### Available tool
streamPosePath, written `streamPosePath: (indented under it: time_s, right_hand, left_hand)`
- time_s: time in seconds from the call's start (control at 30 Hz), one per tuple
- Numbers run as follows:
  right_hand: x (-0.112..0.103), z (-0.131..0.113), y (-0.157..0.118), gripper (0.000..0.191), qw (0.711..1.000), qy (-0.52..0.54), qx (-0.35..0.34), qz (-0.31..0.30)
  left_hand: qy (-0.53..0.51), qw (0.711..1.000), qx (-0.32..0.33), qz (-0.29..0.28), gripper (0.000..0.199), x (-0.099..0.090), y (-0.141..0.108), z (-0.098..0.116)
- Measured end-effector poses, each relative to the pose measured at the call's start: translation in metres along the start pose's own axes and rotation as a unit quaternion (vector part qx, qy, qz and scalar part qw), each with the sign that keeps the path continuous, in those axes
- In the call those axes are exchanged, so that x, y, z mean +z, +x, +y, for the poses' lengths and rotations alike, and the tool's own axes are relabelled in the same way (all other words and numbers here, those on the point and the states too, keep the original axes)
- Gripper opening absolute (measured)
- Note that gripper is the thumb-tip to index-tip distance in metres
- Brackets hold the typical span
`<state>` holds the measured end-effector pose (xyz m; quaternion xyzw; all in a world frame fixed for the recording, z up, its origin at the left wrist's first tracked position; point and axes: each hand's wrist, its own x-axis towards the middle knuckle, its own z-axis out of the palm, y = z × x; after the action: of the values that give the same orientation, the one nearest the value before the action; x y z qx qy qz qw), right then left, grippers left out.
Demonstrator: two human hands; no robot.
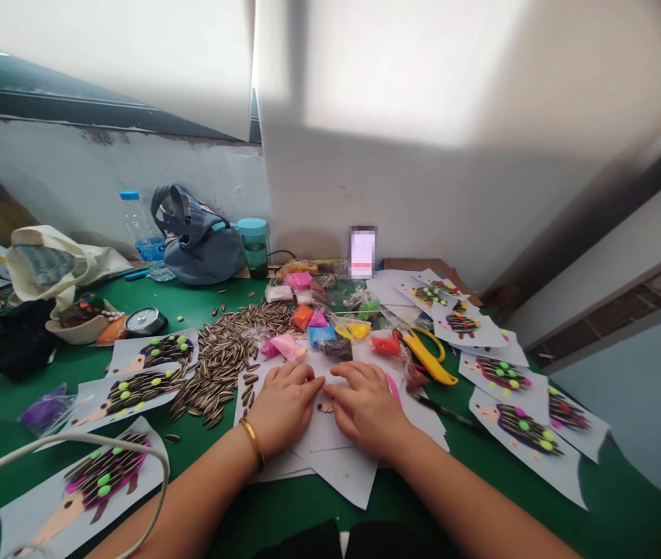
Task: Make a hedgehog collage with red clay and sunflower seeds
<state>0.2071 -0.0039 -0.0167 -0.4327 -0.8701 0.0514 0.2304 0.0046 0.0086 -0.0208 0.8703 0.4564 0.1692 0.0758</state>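
My left hand [287, 404] and my right hand [365, 407] meet over a sheet of white paper [330, 442] in front of me. Their fingers are bent, with the tips close together on the sheet; whatever lies under them is mostly hidden. A small brownish patch [324, 407] shows between the hands. Past my right hand, a bright pink piece [394, 390] peeks out. Several sunflower seeds [247, 392] lie on the paper to the left, beside the large seed pile [223, 361]. Packets of coloured clay, including a blue one [322, 335], sit just beyond my fingers.
Hedgehog pictures made with seeds and clay dots lie at left [106, 477] and right [528, 435]. Yellow scissors [429, 357] and a black pen [444, 409] are at right. A white cable [74, 439] crosses the left front. A bag [205, 244] and a bottle stand behind.
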Motion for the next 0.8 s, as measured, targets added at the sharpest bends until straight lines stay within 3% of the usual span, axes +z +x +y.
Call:
streamPosePath:
  time_s: [0.4, 0.8]
  right_hand:
    - [0.006, 0.002, 0.003, 0.031, 0.998, -0.036, 0.041, -0.022]
    - [0.002, 0.005, 0.002, 0.029, 0.996, -0.035, 0.064, -0.049]
  left_hand:
    - [-0.052, 0.999, -0.005, -0.004, 0.038, 0.005, 0.002, -0.013]
    - [0.03, 0.998, 0.034, -0.035, 0.02, -0.014, 0.0, -0.002]
